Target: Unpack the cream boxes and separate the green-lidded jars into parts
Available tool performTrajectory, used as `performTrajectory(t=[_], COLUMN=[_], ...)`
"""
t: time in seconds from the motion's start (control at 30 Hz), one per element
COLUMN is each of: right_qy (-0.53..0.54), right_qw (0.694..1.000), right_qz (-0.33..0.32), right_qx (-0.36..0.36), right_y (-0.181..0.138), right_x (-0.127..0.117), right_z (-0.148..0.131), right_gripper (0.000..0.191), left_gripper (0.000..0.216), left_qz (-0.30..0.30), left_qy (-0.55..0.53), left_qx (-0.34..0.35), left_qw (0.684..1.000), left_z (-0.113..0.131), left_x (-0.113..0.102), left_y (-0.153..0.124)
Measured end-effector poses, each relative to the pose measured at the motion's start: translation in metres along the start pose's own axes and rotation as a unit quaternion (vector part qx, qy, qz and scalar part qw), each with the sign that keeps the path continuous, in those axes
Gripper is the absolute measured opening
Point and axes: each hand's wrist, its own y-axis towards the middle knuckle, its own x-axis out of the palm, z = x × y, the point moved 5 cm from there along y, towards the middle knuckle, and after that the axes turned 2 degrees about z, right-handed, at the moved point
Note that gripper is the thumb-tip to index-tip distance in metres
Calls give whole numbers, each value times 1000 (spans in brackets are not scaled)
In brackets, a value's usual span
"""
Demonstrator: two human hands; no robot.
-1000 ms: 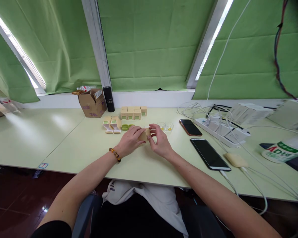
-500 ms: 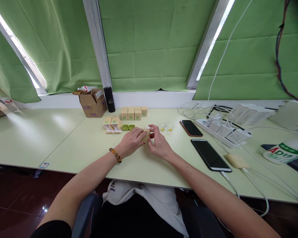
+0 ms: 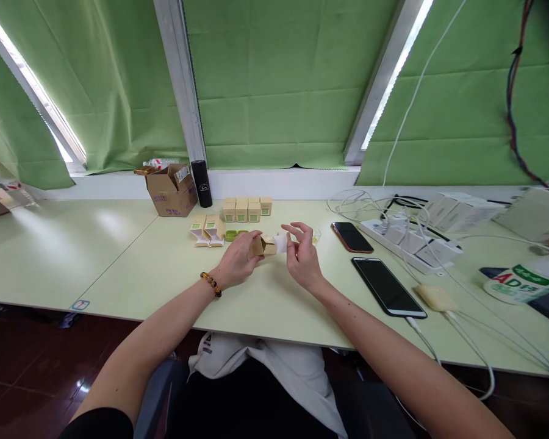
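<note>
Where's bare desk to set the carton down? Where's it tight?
Free: desk left of the cardboard box, down to the near edge; the patch nearer than the left hand and right hand. Crowded: small cartons behind the open carton and white piece; power strip and cables right of the black phone.

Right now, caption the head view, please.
Left hand holds a small open carton; right hand pinches a white piece beside it.

I sit at a pale green desk (image 3: 119, 256) under the window. Green curtains (image 3: 279, 79) drawn; daylight slits beside white window frames (image 3: 180, 79). White sill (image 3: 279, 182) behind. Dark red glossy floor (image 3: 27, 378) below.
</note>
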Motion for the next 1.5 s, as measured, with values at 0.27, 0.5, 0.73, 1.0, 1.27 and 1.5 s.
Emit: performTrajectory(t=[0.27,0.5,0.73,1.0,1.27,1.5], right_qy=[-125,-127,-106,-89,-52,45], right_qw=[972,972,984,991,999,998], right_qz=[96,30,-14,3,-11,13], right_qx=[-175,-197,-141,-99,-5,48], right_y=[9,5,2,1,3,4], right_x=[-16,-9,-3,-1,9,6], right_z=[-6,-4,-8,-10,4,7], right_gripper=[37,40,27,11,12,23], left_gripper=[38,63,67,71,66,67], left_qz=[15,9,15,56,14,22], left_qy=[-40,-29,-10,28,122,166], left_qx=[18,39,32,67,145,139], left_qw=[999,999,999,996,982,976], left_z=[0,6,2,3,21,22], left_x=[1,-1,1,-2,5,5], left_y=[1,1,1,0,-2,0])
